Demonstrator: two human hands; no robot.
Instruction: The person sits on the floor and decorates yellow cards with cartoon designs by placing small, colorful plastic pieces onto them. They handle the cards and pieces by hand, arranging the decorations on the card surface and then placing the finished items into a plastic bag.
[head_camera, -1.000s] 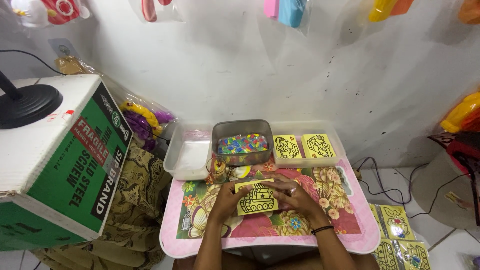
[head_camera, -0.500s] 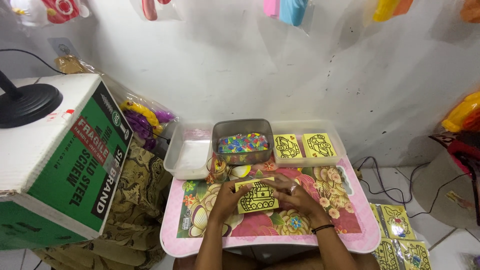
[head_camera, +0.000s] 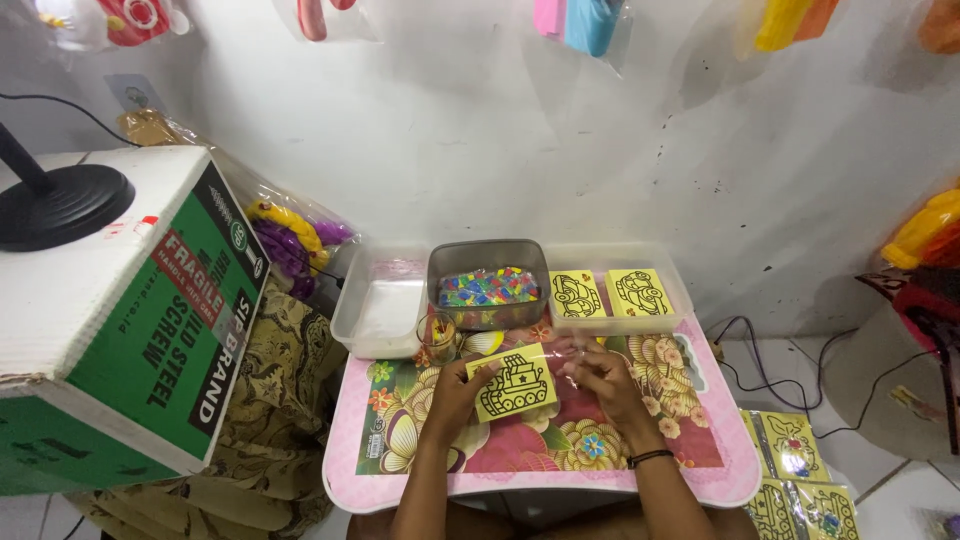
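A small pink table (head_camera: 700, 480) with a flowered top stands against a scuffed white wall, with bright plastic toys hanging above. Nearest the camera, the left hand (head_camera: 455, 390) pinches the left edge of a yellow card (head_camera: 513, 383) printed with a black outline drawing, its fingers closed on the card and lifting it just above the tabletop. The right hand (head_camera: 600, 375) is at the card's right edge with its fingers curled together; whether they grip the card or something small cannot be told. A dark band sits on that wrist. Just beyond the card stands a small glass jar (head_camera: 438, 335). Behind it, a grey tub (head_camera: 487, 290) holds many-coloured small pieces, between a clear tray (head_camera: 385, 300) on the left and another clear tray (head_camera: 672, 285) holding two more yellow cards (head_camera: 608, 294). At far left a green-and-white cardboard box (head_camera: 130, 320) carries a black lamp base (head_camera: 60, 205).
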